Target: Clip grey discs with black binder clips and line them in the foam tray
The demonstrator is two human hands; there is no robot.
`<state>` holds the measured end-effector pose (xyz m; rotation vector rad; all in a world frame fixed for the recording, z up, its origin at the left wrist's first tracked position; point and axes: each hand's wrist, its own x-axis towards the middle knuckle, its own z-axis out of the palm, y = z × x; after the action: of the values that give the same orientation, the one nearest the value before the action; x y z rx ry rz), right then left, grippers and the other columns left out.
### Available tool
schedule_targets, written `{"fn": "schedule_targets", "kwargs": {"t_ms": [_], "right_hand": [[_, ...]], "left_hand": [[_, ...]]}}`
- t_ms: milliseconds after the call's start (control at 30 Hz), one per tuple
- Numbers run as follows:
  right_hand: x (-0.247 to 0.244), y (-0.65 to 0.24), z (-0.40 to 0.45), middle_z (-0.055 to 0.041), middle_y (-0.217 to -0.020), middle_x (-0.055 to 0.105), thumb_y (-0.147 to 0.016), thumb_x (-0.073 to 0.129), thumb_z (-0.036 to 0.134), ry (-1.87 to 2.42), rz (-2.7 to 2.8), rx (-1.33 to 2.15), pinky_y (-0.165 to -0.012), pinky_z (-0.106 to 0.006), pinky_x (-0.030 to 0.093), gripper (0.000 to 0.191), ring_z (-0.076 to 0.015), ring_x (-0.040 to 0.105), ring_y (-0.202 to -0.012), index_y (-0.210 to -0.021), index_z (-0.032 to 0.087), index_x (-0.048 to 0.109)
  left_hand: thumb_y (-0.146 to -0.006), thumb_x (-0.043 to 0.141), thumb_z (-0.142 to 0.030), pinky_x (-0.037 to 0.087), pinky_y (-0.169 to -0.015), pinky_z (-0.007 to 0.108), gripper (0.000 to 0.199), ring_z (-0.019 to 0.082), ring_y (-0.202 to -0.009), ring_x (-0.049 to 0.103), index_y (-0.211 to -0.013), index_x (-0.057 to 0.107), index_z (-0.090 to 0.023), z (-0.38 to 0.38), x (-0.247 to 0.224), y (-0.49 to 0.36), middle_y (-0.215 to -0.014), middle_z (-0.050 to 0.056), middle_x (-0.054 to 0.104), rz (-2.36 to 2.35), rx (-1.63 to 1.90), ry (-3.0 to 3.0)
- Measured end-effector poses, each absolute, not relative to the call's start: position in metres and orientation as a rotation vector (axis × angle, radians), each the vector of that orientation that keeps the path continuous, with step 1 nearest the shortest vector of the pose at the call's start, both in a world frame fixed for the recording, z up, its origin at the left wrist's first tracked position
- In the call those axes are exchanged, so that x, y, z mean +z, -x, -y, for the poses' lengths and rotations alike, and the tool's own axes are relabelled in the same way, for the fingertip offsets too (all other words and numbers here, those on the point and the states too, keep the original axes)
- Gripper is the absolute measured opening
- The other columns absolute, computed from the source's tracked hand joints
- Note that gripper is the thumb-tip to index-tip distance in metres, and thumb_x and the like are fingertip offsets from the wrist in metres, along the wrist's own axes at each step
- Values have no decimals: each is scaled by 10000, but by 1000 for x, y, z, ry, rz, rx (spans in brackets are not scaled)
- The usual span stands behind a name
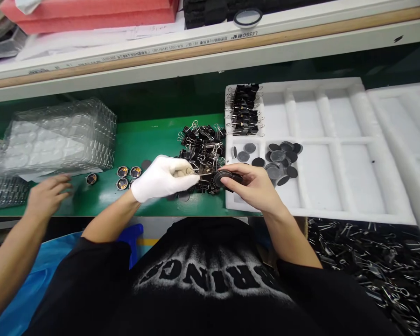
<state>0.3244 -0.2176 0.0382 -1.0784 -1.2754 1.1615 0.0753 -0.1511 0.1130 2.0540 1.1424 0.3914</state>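
White-gloved, the left hand (pixel 165 178) pinches a binder clip (pixel 205 173). Just right of it, the right hand (pixel 254 185) clamps a black disc (pixel 218 179).

Gloved left hand (pixel 164 179) pinches a clip (pixel 206 174) by its wire handle, right beside black discs (pixel 221 178) held in the bare right hand (pixel 255 184), clip pile (pixel 201 144) just behind. White tray (pixel 320 177) at right has a clipped row (pixel 245 112) top left, loose discs (pixel 283 161) below; at left, a co-worker's blurred hand (pixel 49 193) is near a round piece (pixel 91 178) and clear trays (pixel 59 140).
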Motion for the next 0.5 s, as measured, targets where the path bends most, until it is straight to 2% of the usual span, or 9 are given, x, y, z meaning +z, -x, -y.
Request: {"fn": "schedule_targets", "kwargs": {"t_ms": [267, 400, 500], "right_hand": [[41, -327, 215, -36, -1068, 859, -871, 871, 373, 1093, 1407, 1109, -884, -417, 671, 202, -246, 803, -963, -1053, 287, 881], [39, -328, 216, -31, -1065, 861, -870, 871, 380, 1112, 1402, 1113, -864, -414, 675, 200, -255, 808, -966, -1050, 294, 887], [37, -328, 215, -23, -1075, 863, -873, 864, 380, 1129, 1438, 1111, -906, -426, 676, 208, -258, 815, -979, -1066, 306, 890]], "left_hand": [[-901, 705, -426, 329, -498, 236, 338, 74, -501, 412, -667, 674, -184, 150, 108, -78, -515, -61, 503, -988, 406, -2263], [-928, 690, -430, 337, -509, 239, 353, 79, -500, 430, -671, 683, -188, 148, 104, -75, -512, -56, 517, -951, 403, -2300], [-937, 683, -416, 327, -502, 238, 338, 77, -494, 420, -688, 693, -188, 149, 103, -76, -514, -57, 519, -921, 392, -2291]]}}
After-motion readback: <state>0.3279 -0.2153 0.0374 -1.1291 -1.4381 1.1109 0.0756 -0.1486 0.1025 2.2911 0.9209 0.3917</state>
